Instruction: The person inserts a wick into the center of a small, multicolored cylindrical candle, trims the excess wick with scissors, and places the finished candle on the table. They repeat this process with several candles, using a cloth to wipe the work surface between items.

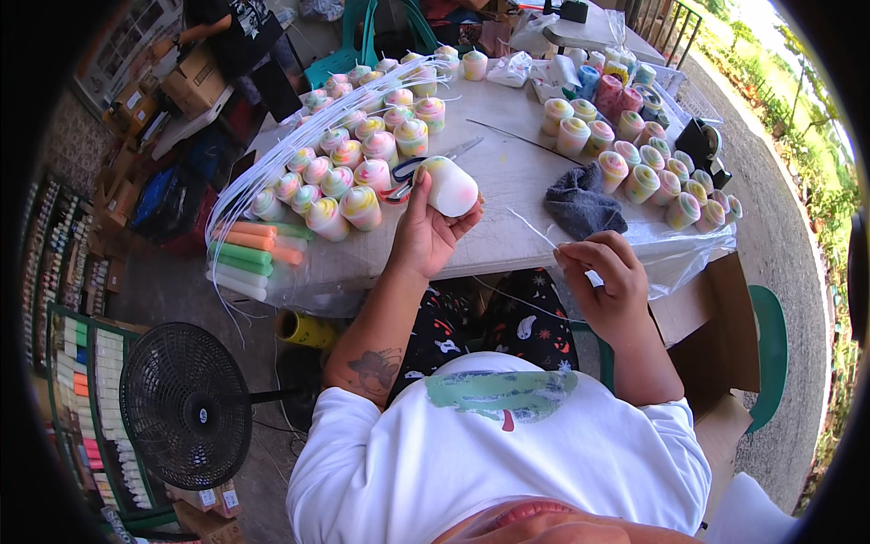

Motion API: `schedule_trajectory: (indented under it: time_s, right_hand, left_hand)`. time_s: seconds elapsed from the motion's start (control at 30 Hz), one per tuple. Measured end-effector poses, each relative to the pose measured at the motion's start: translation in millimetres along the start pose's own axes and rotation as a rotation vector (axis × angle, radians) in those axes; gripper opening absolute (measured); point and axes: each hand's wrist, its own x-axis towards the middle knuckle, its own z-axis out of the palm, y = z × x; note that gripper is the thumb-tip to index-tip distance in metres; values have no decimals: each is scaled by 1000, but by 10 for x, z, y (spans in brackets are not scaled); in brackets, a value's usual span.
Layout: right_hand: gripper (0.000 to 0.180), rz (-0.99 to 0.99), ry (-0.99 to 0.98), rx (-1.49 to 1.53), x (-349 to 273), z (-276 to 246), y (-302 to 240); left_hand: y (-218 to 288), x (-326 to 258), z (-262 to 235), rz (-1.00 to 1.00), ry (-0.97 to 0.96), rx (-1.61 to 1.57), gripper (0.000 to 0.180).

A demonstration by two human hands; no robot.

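Observation:
My left hand (424, 238) grips a white candle (453, 189) tinted pink and yellow, its flat end turned toward me, above the table's near edge. Between the fingertips of my right hand (605, 272) is a thin white wick (531, 227), its free end pointing toward the candle but apart from it. Just behind the candle lie dark-handled scissors (465, 149), partly covered by it. Red-handled pliers or cutters (397, 193) show beside my left fingers. A long bundle of white wicks (317, 122) stretches over many swirl-topped candles (349, 163) on the left.
More pastel candles (666, 186) stand at the right, near a dark grey cloth (584, 201). Orange, green and white taper candles (243, 249) lie at the table's left corner. A black fan (186, 403) and an open cardboard box (711, 331) flank me. Someone (237, 32) stands at far left.

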Motion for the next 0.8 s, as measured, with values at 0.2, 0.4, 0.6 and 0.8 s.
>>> schedule_trajectory:
  time_s: [0.2,0.4,0.6,0.8]
  right_hand:
    - [19,-150,-74,-9,133,40,-122]
    - [19,-165,-115,-6,173,72,-178]
    - [20,-173,-121,-18,169,72,-179]
    - [20,-178,-125,-17,178,67,-193]
  left_hand:
    - [46,-254,267,-15,-74,-88,52]
    - [52,-345,301,2,-82,-102,51]
    - [71,-371,359,25,-75,-106,52]
    - [65,-362,337,26,-87,-99,52]
